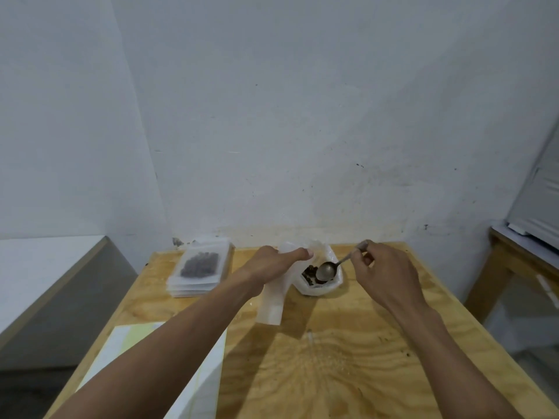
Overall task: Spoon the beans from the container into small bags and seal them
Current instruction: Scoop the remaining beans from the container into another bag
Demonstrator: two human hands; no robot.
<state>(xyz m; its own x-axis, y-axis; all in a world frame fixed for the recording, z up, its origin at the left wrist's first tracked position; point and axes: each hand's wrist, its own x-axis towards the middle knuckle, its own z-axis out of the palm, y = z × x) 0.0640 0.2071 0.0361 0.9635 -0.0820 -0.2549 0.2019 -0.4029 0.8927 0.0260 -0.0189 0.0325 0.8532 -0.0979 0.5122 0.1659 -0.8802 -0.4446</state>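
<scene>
My left hand (272, 263) holds a small clear bag (272, 303) by its top edge; the bag hangs down over the wooden table (348, 358). Beside it stands the bean container (325, 287), a white plastic bag with dark beans (308, 272) inside. My right hand (384, 273) grips the handle of a metal spoon (326, 270), whose bowl sits in the container's mouth over the beans. At the table's far left lies a stack of sealed bags with beans (199, 267).
White sheets of paper (205, 379) lie on the near left of the table. A grey counter (45, 267) stands to the left, and a wooden table (511, 258) to the right. A white wall is close behind.
</scene>
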